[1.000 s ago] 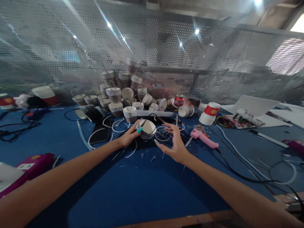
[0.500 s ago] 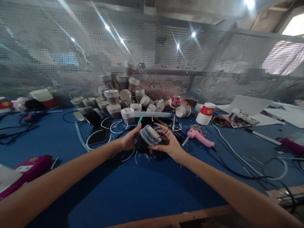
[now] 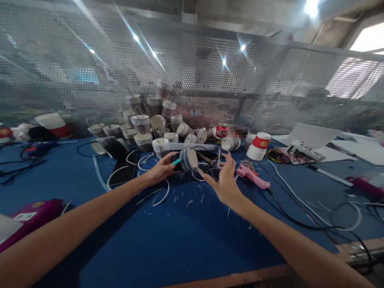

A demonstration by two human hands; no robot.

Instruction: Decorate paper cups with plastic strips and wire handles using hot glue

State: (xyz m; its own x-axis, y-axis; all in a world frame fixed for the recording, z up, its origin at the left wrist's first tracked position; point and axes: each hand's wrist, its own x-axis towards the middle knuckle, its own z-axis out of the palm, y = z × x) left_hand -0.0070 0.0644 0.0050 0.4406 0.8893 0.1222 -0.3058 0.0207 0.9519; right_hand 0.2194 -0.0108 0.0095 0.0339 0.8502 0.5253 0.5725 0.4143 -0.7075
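My left hand (image 3: pixel 161 169) is wrapped around a small dark cup with grey-and-white bands (image 3: pixel 186 159), its pale round end facing right. A teal piece (image 3: pixel 177 162) shows by the left fingertips; what it belongs to is unclear. My right hand (image 3: pixel 225 183) is just right of the cup, with thumb and fingers spread apart. A short pale strip (image 3: pixel 200 172) lies between the right thumb tip and the cup's rim; whether the thumb touches it, I cannot tell. Beyond the hands, several small bucket-like cups with wire handles (image 3: pixel 141 124) are piled up.
A pink glue gun (image 3: pixel 253 177) lies to the right, its black cord trailing off. Behind it are stacked red-and-white paper cups (image 3: pixel 258 146) and a red soda can (image 3: pixel 222 131). Purple tools (image 3: pixel 40 214) flank the blue table (image 3: pixel 168 248). A perforated metal screen (image 3: pixel 204 80) stands behind.
My right hand has come off the banded cup and moved right, its fingers opening. My left hand has raised the cup slightly and turned it, so its pale end faces more to the right.
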